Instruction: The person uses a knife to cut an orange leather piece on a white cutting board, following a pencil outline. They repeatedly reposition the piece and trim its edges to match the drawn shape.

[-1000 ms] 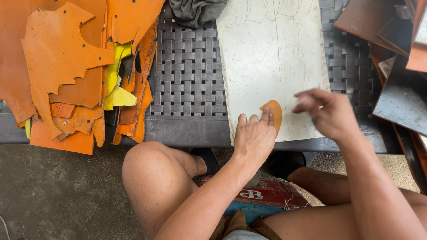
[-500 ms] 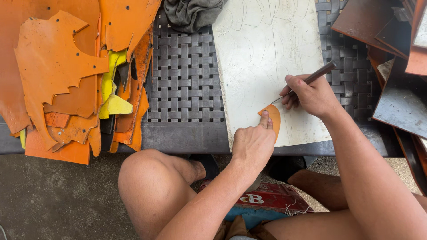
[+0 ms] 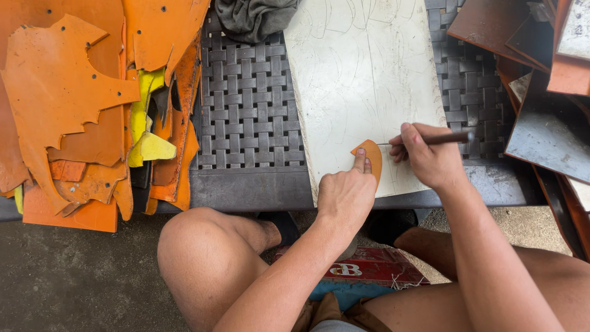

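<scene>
The left hand [image 3: 345, 195] presses one finger on the orange piece [image 3: 371, 157]. The right hand [image 3: 430, 158] is closed around a thin tool [image 3: 444, 139], its tip by the piece, on the white board [image 3: 362, 80].

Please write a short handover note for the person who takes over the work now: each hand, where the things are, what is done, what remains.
Left hand: fingers press the small orange piece flat on the white cutting board.
Right hand: grips a thin dark-handled tool, tip at the piece's right edge.
Board lies on the woven table; orange scraps are piled at left, a grey cloth at the top.
Done: piece placed and pinned.
Left: I cannot tell how much of the edge is worked; check before continuing.
</scene>
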